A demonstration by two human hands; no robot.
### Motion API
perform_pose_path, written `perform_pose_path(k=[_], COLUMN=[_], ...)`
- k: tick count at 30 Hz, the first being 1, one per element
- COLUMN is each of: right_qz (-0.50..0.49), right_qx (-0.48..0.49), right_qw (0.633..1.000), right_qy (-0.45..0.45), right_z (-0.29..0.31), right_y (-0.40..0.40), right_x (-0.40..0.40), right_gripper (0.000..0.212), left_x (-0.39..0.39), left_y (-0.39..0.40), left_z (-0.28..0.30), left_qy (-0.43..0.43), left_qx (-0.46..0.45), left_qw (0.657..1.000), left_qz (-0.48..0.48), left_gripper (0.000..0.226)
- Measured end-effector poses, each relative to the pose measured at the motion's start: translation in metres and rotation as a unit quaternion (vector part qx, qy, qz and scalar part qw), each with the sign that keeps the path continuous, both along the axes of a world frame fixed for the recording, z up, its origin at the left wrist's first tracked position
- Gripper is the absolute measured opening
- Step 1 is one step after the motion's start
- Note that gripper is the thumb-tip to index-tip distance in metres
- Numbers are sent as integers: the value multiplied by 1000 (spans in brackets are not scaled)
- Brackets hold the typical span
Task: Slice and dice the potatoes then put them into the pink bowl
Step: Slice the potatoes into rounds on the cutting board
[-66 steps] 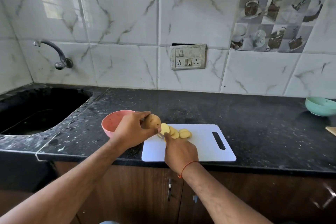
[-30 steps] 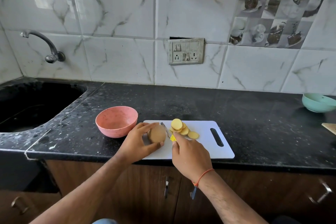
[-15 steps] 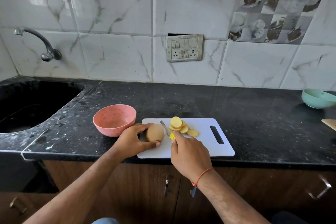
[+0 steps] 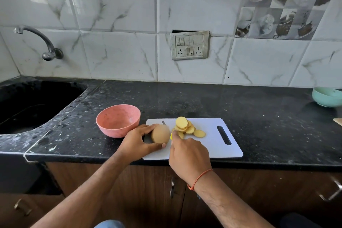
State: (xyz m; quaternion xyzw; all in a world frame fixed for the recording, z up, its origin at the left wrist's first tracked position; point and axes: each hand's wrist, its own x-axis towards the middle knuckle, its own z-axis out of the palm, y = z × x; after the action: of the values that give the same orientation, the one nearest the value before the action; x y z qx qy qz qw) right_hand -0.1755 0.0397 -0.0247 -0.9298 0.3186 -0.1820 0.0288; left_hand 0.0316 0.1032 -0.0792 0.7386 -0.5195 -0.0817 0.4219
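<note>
At the far left, a dark sink is sitting sunk into the black tabletop, with a metal tap curving out from the tiled wall above it. Moving right, a pink bowl is standing on the tabletop just beside the left edge of a white cutting board; nothing is showing inside the bowl.

The left hand is reaching in from the lower left, forearm angled up and to the right. Its grip is curled around a whole brown potato, fingers over the far side and thumb under the near side, holding it down on the left part of the board.

Just right of the potato, the right hand is coming in from the lower right, knuckles up, an orange thread around its wrist. Its grip is closing on a knife with a yellow handle; only a sliver of the handle and the blade tip beyond the potato are showing.

Beyond the right hand, a small pile of pale yellow potato slices is lying on the middle of the board. The board's right part, around its handle slot, is lying bare, and its near edge is sitting close to the tabletop's front edge. Far right, a pale green bowl is sitting well apart, partly cut off by the frame.
</note>
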Motion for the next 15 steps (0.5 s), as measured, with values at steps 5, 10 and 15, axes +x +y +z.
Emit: perform_pose_path(k=[5,10,15], right_qz=[1,9,15], right_qx=[4,1,13], right_qw=[1000,1000,1000], right_qy=[4,24,20], right_z=[7,4,6], right_y=[-1,0,0], right_x=[11,2,2], right_gripper=[47,50,44], left_x=[2,-1,-1], left_y=[-1,-2,-1], left_z=[-2,-2,-2], left_qy=[-10,-16,-24], left_qx=[2,2,-1], left_qw=[1000,1000,1000], left_qz=[0,2,3], left_gripper=[80,82,83])
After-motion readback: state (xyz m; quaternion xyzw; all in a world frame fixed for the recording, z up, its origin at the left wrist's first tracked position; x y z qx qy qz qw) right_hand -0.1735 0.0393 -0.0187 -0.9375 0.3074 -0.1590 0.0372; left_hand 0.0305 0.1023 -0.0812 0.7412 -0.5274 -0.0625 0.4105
